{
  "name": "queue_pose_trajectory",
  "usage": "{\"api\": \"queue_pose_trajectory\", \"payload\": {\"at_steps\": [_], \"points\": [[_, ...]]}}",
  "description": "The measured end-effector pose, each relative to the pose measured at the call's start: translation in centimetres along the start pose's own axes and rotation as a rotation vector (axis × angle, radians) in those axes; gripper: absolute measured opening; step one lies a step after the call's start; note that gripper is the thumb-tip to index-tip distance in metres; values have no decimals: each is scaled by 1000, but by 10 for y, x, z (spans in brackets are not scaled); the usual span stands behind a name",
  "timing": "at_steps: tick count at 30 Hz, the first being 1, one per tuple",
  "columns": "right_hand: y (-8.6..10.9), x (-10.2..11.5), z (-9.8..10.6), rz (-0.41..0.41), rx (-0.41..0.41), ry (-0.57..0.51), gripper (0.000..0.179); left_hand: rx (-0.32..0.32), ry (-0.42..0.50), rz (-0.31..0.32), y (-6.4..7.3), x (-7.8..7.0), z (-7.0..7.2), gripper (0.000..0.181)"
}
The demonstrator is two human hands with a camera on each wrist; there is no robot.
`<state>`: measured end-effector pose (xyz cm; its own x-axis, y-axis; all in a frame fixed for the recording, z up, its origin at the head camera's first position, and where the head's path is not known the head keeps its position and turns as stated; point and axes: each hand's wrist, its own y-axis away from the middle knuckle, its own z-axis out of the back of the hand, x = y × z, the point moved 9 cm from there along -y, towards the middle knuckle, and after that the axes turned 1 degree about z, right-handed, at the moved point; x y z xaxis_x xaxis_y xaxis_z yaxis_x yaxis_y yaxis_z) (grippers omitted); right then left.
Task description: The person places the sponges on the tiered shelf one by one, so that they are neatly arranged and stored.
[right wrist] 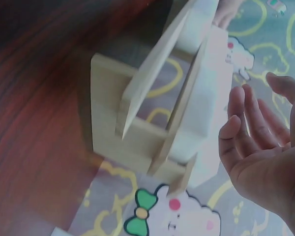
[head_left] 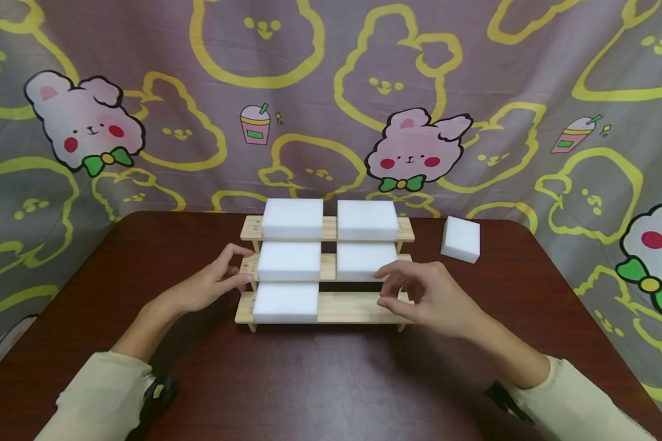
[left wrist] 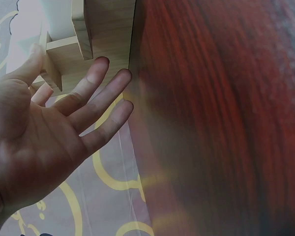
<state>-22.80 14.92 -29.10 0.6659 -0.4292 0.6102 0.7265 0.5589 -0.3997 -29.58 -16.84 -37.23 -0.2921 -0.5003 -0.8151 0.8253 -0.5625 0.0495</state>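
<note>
A three-tier wooden shelf stand (head_left: 358, 309) stands on the table with several white foam blocks on it. On the top tier are a left block (head_left: 292, 217) and a right block (head_left: 367, 219); the middle tier also bears a left block (head_left: 289, 261) and a right block (head_left: 364, 260). The bottom tier has one block (head_left: 285, 301) at its left. My left hand (head_left: 212, 283) holds the middle tier's left end between thumb and index finger, other fingers extended in the left wrist view. Holding nothing, my right hand (right wrist: 258, 142) hovers by the middle right block, fingers loosely bent.
Another white foam block (head_left: 461, 239) lies on the dark red table (head_left: 331, 380), right of the stand. Behind the table hangs a curtain (head_left: 309, 104) with a cartoon rabbit print.
</note>
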Motion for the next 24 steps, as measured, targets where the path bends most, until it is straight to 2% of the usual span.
{"api": "queue_pose_trajectory", "payload": {"at_steps": [4, 9, 24], "points": [[6, -6, 14, -9, -34, 3, 33, 2, -2, 0, 0, -1, 0, 51], [12, -17, 27, -79, -63, 30, 35, 2, -5, 4, 1, -1, 0, 51], [23, -52, 47, -182, -117, 94, 30, -7, 4, -5, 1, -1, 1, 50]]}}
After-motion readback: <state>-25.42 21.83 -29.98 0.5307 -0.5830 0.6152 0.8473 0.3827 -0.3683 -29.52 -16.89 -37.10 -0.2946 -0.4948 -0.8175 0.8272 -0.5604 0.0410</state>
